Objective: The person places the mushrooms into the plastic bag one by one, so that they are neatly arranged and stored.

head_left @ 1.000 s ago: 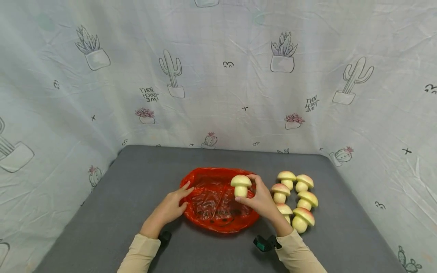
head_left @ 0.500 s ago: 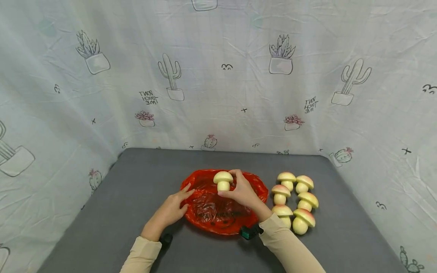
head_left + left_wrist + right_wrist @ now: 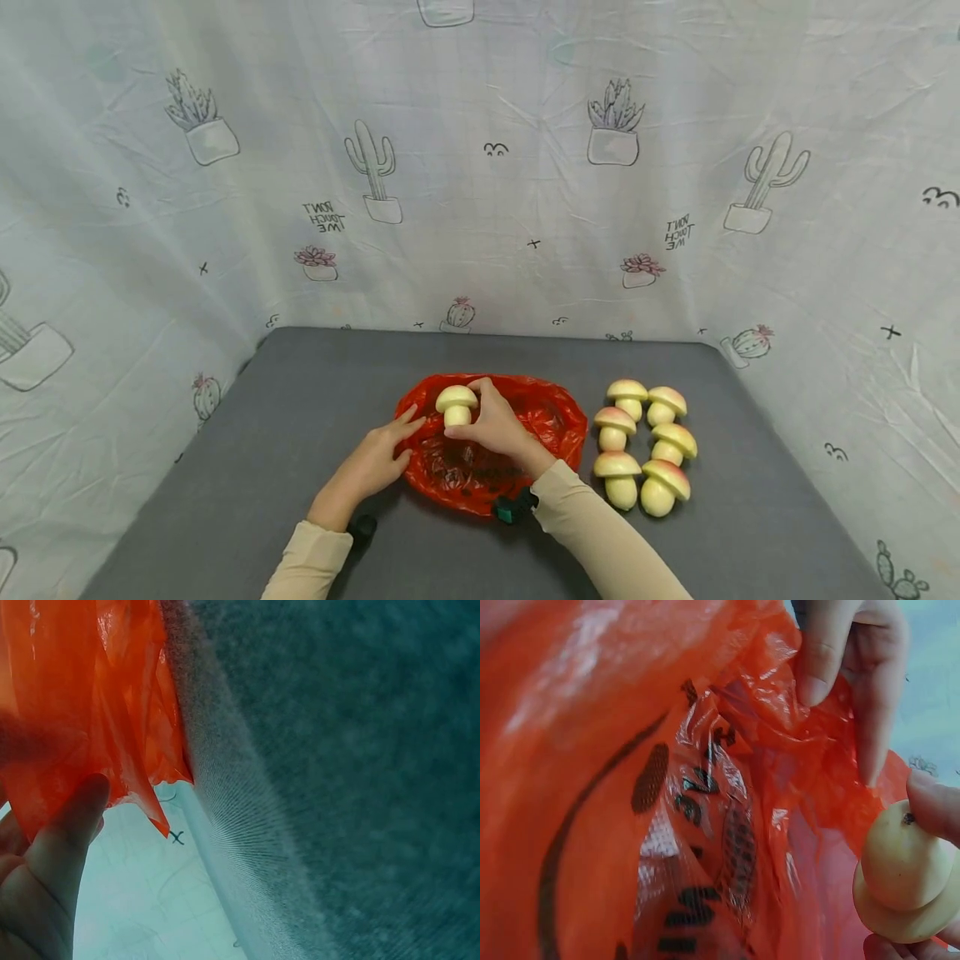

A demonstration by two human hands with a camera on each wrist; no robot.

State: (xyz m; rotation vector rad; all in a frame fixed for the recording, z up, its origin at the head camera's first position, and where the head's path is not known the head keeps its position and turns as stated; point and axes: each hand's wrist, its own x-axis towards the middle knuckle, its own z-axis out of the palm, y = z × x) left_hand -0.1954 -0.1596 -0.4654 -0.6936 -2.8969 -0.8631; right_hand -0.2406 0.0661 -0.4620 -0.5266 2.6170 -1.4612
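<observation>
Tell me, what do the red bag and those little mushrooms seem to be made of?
The red bag looks like thin, glossy plastic film: it is crinkled, catches bright glints and lets light through. The mushroom in the right hand and the six other mushrooms may be foam or moulded plastic, being smooth and fairly matte, but looks alone cannot settle it.

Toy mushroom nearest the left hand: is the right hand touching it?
Touching. In the right wrist view, the right hand rests its thumb on the toy mushroom, with no gap between.
</observation>
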